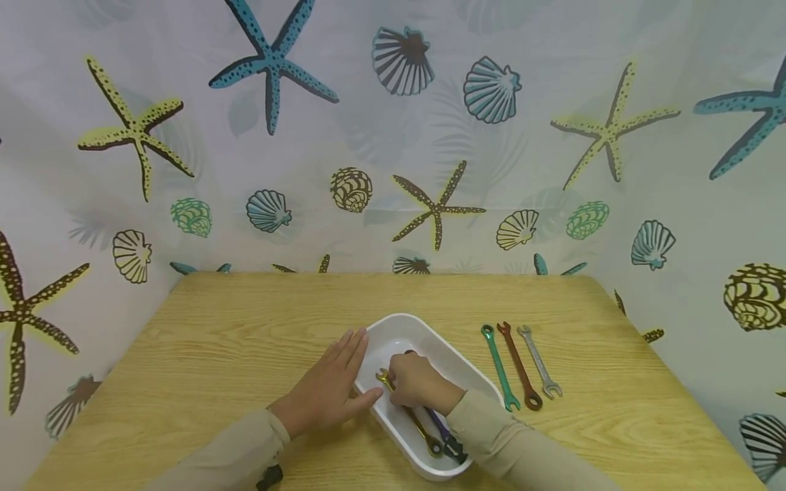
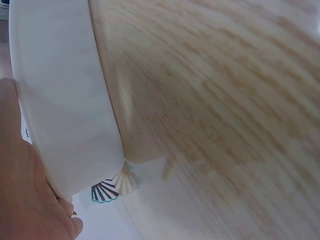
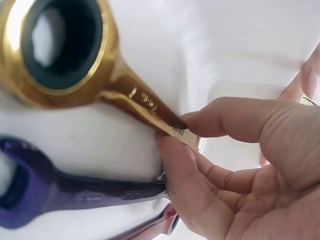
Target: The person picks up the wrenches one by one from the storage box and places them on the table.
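A white tub (image 1: pixel 393 331) stands on the table, slanting toward the front right. My right hand (image 1: pixel 424 383) reaches into it and pinches a gold wrench (image 3: pixel 142 102) between thumb and forefinger, gripping the shaft. The ring end points toward the right wrist camera. Beside it in the tub lies a purple wrench (image 3: pixel 95 191), partly behind the fingers. A pinkish-red wrench (image 3: pixel 155 227) shows below that, mostly hidden. My left hand (image 1: pixel 328 389) rests against the tub's left rim with its fingers straight; the left wrist view shows the tub's outer wall (image 2: pixel 65 100).
To the right of the tub, a green wrench (image 1: pixel 500 368), a red-brown wrench (image 1: pixel 518 365) and a silver wrench (image 1: pixel 540 361) lie side by side on the wooden table (image 1: pixel 258 320). A curtain (image 1: pixel 344 136) printed with shells and starfish encloses the back and sides.
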A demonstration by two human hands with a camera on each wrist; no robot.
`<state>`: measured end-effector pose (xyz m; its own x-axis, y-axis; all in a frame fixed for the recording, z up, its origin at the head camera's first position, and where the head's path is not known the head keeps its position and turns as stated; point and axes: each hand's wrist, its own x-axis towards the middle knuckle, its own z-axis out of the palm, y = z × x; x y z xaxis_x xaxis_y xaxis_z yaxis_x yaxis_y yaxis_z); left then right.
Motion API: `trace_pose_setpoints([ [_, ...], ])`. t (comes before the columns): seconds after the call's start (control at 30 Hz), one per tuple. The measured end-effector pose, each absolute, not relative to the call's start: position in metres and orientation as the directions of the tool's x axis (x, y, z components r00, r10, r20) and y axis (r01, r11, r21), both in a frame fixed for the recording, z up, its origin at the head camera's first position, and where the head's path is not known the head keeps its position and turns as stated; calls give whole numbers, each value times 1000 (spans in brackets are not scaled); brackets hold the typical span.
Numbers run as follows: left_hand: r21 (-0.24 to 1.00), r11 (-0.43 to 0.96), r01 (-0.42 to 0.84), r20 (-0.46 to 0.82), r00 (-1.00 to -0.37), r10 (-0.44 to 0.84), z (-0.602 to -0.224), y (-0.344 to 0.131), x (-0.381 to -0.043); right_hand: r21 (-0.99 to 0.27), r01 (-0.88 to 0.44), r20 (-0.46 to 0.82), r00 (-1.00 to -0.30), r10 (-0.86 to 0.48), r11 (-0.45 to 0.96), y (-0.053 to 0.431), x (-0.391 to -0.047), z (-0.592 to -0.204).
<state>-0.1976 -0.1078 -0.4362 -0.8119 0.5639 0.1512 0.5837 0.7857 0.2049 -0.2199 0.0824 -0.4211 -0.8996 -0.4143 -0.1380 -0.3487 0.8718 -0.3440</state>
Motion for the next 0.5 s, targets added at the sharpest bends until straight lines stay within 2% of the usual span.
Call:
trace_pose_setpoints([
  [0.5, 200, 789, 581, 149, -814, 562, -436, -108, -198, -368, -334, -156, -898, -411, 868, 82, -223, -423],
])
